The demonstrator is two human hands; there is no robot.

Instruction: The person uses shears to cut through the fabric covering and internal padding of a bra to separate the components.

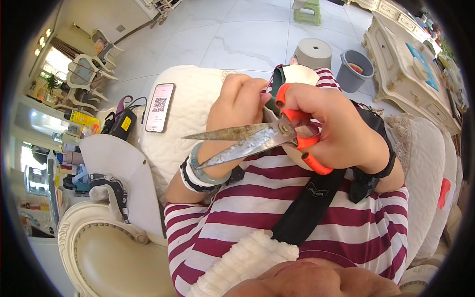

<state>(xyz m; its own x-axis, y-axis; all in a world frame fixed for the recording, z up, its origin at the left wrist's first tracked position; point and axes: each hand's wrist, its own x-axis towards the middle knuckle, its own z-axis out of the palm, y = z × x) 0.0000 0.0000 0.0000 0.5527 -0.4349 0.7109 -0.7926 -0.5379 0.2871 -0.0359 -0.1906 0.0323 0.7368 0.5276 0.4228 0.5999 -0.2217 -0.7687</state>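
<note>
My right hand (pixel 336 126) is wrapped round the orange handles of a pair of scissors (pixel 257 142). The scissors' worn metal blades are spread apart and point left, passing in front of my left wrist. My left hand (pixel 235 104) is closed, its fingers curled around the edge of a cream piece with a dark green border (pixel 297 74), which looks like cloth. That piece lies over my lap, and part of it is hidden behind the scissors and my right hand. A pale green bangle and a black-and-white band circle my left wrist.
A phone (pixel 159 108) with a lit screen lies on the cream quilted cover (pixel 185 81) to my left. A light grey sun visor (pixel 116 158) rests by the chair (pixel 116 247). Ahead on the floor stand a grey bucket (pixel 346 79), a round stool (pixel 312 52) and a green stool (pixel 308 14).
</note>
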